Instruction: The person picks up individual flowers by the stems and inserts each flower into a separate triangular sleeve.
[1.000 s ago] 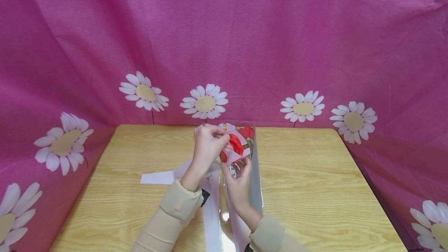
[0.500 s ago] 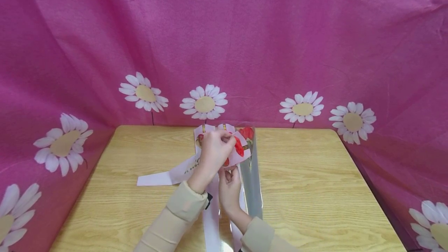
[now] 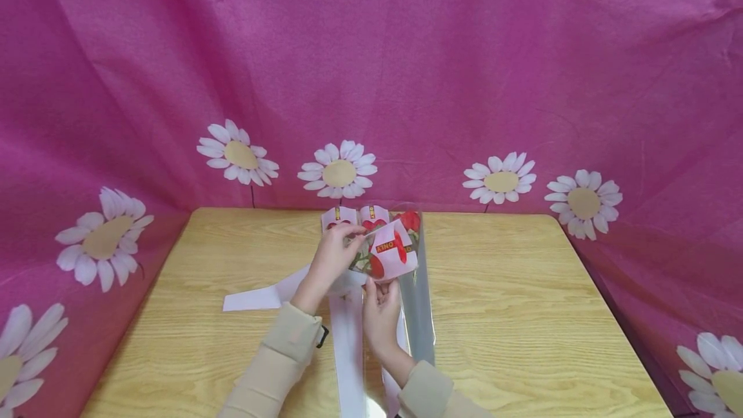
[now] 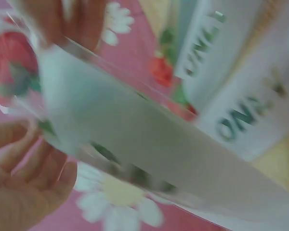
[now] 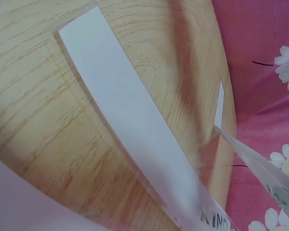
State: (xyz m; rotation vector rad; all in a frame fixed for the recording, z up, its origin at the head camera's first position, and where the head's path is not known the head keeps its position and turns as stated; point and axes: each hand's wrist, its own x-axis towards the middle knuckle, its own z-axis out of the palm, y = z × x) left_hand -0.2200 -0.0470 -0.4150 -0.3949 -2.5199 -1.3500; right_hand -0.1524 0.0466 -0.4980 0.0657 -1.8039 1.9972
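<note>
Both hands are at the head of a red rose (image 3: 400,246) in a pale pink and clear plastic flower sleeve (image 3: 398,267) printed ONLY. My left hand (image 3: 327,263) pinches the sleeve's upper left edge between thumb and fingers. Below the bloom, my right hand (image 3: 382,315) holds the sleeve's lower edge with curled fingers. In the left wrist view, a blurred sleeve (image 4: 115,120) slants across, with a rose bloom (image 4: 13,60) at its left end. A pale sleeve tail (image 3: 249,298) reaches left across the table; the right wrist view shows a white strip (image 5: 120,101).
More sleeved roses lie behind the hands, with printed sleeve tops (image 3: 339,214) and another red bloom (image 3: 411,220) at the right. Their long sleeves (image 3: 348,360) run toward the near edge of the wooden table (image 3: 511,308). A pink daisy cloth (image 3: 406,82) hangs behind.
My left hand has moved left off the bloom, drawing the sleeve edge with it, so the printed panel now shows. My right hand has shifted left under the bloom, then stayed nearly still.
</note>
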